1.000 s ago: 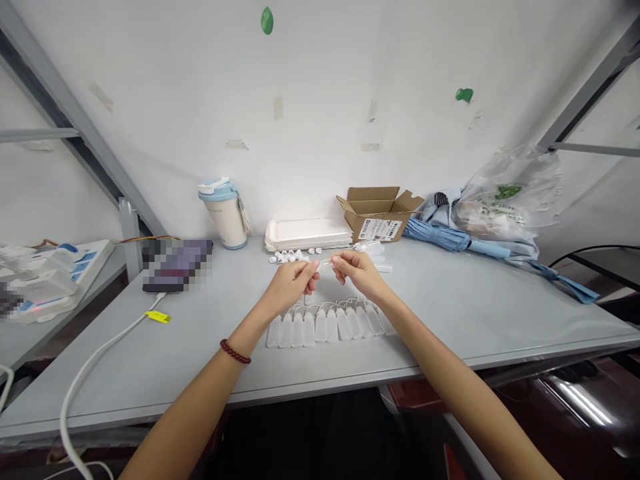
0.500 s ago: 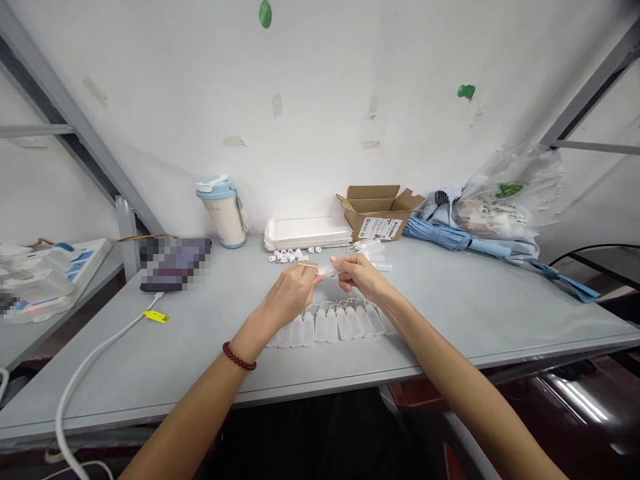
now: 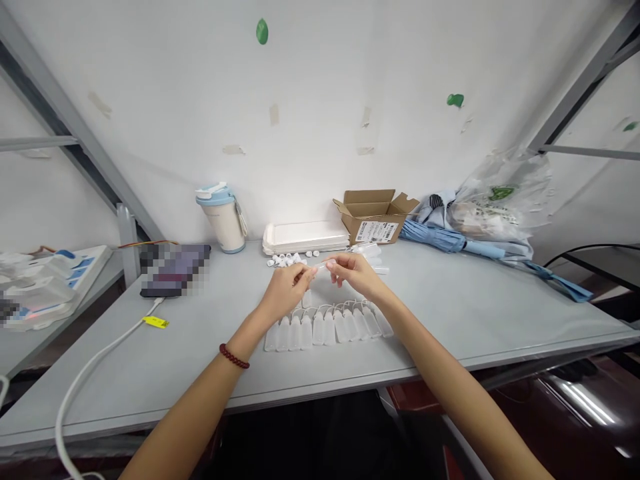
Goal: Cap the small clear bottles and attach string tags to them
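Over the middle of the table, my left hand (image 3: 287,288) and my right hand (image 3: 354,272) face each other with fingertips pinched. Between them is a small clear, tube-like piece (image 3: 321,267), gripped from both ends; fingers cover much of it. Below my hands lies a row of translucent squeeze bottles (image 3: 330,328) with thin spouts or loops at their tops. Another translucent piece (image 3: 307,298) shows just under my left fingers; whether I touch it I cannot tell. Behind my left hand are several small white caps (image 3: 286,259). More clear bottles (image 3: 369,251) lie beyond my right hand.
White trays (image 3: 307,235) are stacked at the wall beside an open cardboard box (image 3: 375,223). A tumbler (image 3: 223,220) stands to their left. Further left are a phone (image 3: 176,270) and white cable (image 3: 95,360). A folded blue umbrella (image 3: 435,237) and plastic bag (image 3: 500,200) lie right.
My left hand has turned and opened its wrist angle slightly, its fingertips now pinching nearer the right hand's. The bottle between my hands shows less, and a translucent piece now appears under the left fingers.
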`<state>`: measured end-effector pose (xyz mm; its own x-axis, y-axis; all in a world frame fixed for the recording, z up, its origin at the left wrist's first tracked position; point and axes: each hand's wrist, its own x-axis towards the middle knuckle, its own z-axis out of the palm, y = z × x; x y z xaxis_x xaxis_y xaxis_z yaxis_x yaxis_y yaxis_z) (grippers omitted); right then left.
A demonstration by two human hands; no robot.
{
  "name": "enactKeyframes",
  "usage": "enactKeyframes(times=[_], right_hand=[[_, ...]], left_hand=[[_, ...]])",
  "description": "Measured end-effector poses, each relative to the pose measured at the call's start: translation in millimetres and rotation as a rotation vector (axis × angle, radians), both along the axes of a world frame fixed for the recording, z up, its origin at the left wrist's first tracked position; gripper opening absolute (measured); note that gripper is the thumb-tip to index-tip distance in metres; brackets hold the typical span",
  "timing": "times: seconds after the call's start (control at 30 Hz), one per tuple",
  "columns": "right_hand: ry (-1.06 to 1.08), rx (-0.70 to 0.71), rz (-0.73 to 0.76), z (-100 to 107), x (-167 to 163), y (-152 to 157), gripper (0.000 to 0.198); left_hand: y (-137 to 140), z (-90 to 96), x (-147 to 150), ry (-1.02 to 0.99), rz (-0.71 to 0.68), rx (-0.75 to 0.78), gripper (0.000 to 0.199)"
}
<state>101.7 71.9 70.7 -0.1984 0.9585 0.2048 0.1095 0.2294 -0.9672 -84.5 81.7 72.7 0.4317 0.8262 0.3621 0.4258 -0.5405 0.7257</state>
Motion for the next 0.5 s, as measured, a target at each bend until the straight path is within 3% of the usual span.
enactKeyframes(times=[0.13, 0.4, 0.5], right_hand=[[-0.117, 0.083, -0.014, 0.4, 1.7, -2.3, 0.036], [0.06, -0.09, 0.016, -4.6, -1.1, -1.1, 0.038], [0.01, -0.107, 0.031, 0.1, 0.9, -2.0, 0.041]], left_hand=[[-3.4, 4.8, 0.8, -0.094, -0.013, -0.099, 0.035], [-2.2, 3.2, 0.7, -0.021, -0.006, 0.057, 0.032], [-2.1, 1.9, 2.4, -0.037, -0.005, 0.058, 0.032]])
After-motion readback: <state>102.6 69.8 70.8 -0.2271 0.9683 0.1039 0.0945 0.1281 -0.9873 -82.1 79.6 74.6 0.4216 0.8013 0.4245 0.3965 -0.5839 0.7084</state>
